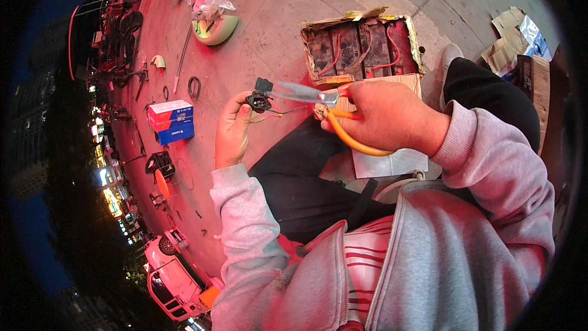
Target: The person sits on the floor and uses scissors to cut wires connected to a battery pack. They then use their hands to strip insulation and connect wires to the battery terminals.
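My left hand (233,135) is raised in the middle, its fingers closed on a small black electrical part (258,102). The part has a square black piece on top and thin wires, one yellow-tipped, trailing to the right. In my right hand (389,116) is a pair of scissors (352,138) with yellow-orange handles, held by the grip. Their metal blades point left and reach up to the black part; whether they touch it, I cannot tell.
Beyond my right hand lies a torn cardboard box of dark batteries (361,52) joined by red wires. A red, white and blue box (171,122) sits at left. Farther off are a pale curved shell (215,29), torn cardboard (511,34) and a parked white vehicle (174,279).
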A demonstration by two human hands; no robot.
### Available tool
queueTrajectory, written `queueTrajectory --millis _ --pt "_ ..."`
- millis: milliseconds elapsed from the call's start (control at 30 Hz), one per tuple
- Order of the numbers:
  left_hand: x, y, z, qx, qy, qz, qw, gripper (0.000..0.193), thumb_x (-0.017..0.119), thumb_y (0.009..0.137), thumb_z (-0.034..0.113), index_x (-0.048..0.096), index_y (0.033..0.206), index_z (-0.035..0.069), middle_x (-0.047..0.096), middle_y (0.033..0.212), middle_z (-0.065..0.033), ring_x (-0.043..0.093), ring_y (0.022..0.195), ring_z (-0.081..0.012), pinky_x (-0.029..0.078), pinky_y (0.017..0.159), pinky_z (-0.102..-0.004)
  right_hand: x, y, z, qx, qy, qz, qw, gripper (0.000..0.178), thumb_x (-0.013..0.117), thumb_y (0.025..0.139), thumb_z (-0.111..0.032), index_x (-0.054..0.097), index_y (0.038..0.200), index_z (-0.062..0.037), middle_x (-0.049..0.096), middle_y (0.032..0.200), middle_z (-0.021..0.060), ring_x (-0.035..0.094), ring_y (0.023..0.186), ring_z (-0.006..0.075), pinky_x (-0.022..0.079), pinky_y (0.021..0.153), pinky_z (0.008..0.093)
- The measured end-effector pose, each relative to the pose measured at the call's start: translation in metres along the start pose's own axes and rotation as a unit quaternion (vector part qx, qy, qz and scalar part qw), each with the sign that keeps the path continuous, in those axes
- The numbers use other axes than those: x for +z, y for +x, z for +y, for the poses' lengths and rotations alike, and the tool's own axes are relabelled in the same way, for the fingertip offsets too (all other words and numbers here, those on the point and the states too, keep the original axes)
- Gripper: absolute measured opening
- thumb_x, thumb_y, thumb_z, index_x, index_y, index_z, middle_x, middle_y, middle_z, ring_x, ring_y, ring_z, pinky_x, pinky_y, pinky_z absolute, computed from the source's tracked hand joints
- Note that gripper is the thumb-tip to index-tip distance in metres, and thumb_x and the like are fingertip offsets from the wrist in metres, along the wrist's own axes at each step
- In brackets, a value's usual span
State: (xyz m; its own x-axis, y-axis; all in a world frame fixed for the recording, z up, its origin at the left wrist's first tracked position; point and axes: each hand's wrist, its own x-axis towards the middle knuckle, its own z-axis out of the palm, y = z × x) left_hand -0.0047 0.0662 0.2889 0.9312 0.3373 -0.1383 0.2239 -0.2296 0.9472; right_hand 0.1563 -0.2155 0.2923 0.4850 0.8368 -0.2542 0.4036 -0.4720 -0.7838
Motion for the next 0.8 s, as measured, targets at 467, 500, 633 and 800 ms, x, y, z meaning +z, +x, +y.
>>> queueTrajectory --millis 467,500,633,800 --pt "0.009 -0.002 0.002 -0.003 0.022 -0.014 1.000 0.028 0.068 0.095 0.017 0.063 0.118 0.004 0.061 0.104 0.0000 0.055 0.092 -0.0096 0.042 0.084 -0.0225 -0.004 0.000 -0.004 0.011 -0.025 -0.087 0.996 0.052 0.052 0.090 -0.057 0.070 0.093 -0.0083 0.070 0.086 0.0208 0.068 0.086 0.0406 0.054 0.075 0.0496" --pt "0.010 -0.002 0.004 0.004 0.057 -0.019 0.998 0.027 0.069 0.094 0.017 0.063 0.117 0.004 0.061 0.102 -0.0003 0.055 0.091 -0.0100 0.043 0.084 -0.0230 -0.004 0.001 -0.004 0.011 -0.028 -0.091 0.995 0.052 0.052 0.090 -0.057 0.070 0.094 -0.0082 0.070 0.086 0.0210 0.068 0.086 0.0407 0.054 0.075 0.0495" --pt "0.013 -0.002 0.007 0.011 0.124 -0.029 0.992 0.025 0.072 0.091 0.014 0.065 0.112 0.003 0.059 0.098 -0.0017 0.054 0.089 -0.0114 0.043 0.083 -0.0248 -0.010 0.004 -0.005 0.020 -0.026 -0.129 0.991 0.054 0.052 0.090 -0.057 0.070 0.096 -0.0069 0.070 0.086 0.0216 0.068 0.086 0.0408 0.054 0.075 0.0493" --pt "0.015 0.000 0.008 0.007 0.150 -0.015 0.989 0.023 0.072 0.089 0.010 0.066 0.111 0.002 0.061 0.101 -0.0031 0.056 0.093 -0.0121 0.044 0.086 -0.0262 -0.009 0.007 -0.008 0.027 -0.026 -0.134 0.990 0.056 0.047 0.093 -0.057 0.071 0.096 -0.0065 0.070 0.089 0.0225 0.068 0.089 0.0413 0.054 0.078 0.0494"
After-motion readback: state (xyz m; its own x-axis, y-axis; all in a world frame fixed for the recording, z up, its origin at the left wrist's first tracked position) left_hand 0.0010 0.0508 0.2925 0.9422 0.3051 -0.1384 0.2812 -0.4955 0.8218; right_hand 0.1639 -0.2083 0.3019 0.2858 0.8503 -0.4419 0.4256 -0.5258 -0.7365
